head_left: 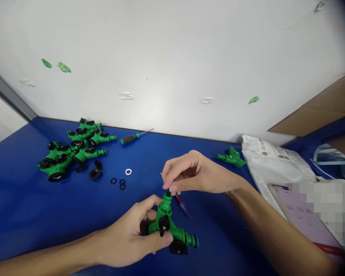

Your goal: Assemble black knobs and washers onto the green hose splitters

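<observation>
My left hand (pixel 135 234) is wrapped round a green Y-shaped hose splitter (pixel 164 209) with black valve levers, one outlet pointing up and the other to the right. A dark ring sits round the end of the right-hand outlet. Just above the upright outlet, my right hand (pixel 186 174) pinches a small black piece, mostly hidden by the fingertips; it looks like an O-ring, touching or nearly touching the outlet's tip. Behind the splitter lies a red, thin tool (pixel 184 206), partly covered by my right hand.
Several assembled green splitters (pixel 82 143) are heaped at the left. Near them lie black O-rings (pixel 113 180), a white ring (pixel 128 172) and a black washer (pixel 94 174). A screwdriver (pixel 130 138) lies by the wall. At right are a bare green splitter body (pixel 232 157), a plastic bag (pixel 253 153) and a phone (pixel 304 218).
</observation>
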A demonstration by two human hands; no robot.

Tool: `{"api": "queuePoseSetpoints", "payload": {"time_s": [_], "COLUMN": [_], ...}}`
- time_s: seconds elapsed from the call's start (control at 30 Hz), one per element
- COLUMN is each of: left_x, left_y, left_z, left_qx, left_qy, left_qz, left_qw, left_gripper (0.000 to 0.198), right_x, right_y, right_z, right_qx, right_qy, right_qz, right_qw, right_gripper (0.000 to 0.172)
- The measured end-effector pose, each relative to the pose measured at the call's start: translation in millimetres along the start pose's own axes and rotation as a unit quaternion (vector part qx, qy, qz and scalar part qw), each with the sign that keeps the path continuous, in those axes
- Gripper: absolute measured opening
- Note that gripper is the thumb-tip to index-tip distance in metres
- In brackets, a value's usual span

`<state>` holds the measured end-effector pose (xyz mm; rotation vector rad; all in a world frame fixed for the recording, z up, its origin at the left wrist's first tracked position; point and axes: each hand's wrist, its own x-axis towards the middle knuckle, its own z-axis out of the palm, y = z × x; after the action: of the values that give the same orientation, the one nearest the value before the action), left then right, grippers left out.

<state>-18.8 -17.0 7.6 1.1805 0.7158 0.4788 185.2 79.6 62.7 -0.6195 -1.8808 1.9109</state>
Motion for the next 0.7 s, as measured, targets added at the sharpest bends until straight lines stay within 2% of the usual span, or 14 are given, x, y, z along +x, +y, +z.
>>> {"api": "queuePoseSetpoints", "payload": {"time_s": [0.17, 0.23, 0.47, 0.6, 0.7], "left_x": [1, 2, 4, 4, 4], "left_y": [0, 2, 1, 0, 0], "left_z": [-0.8, -1.5, -2.9, -1.6, -1.0], "left_qx": [0.017, 0.022, 0.012, -0.006, -0.012], "left_qy": [0.002, 0.004, 0.012, 0.021, 0.025], "left_qz": [0.001, -0.002, 0.006, 0.004, 0.007], "left_qw": [1.0, 1.0, 1.0, 1.0, 1.0], "left_gripper": [0.029, 0.029, 0.035, 0.038, 0.039], "right_x": [-1, 1, -1, -5, -8], "right_y": [-2, -2, -8, -12, -14], "right_z": [0, 1, 8, 14, 17], "right_qx": [-0.042, -0.058, -0.166, -0.322, -0.37], "right_qy": [-0.02, -0.016, 0.015, 0.042, 0.043], "right_qz": [0.068, 0.073, 0.031, -0.027, -0.056], "right_qw": [0.997, 0.996, 0.985, 0.945, 0.926], "right_gripper": [0.008, 0.009, 0.006, 0.015, 0.017]}}
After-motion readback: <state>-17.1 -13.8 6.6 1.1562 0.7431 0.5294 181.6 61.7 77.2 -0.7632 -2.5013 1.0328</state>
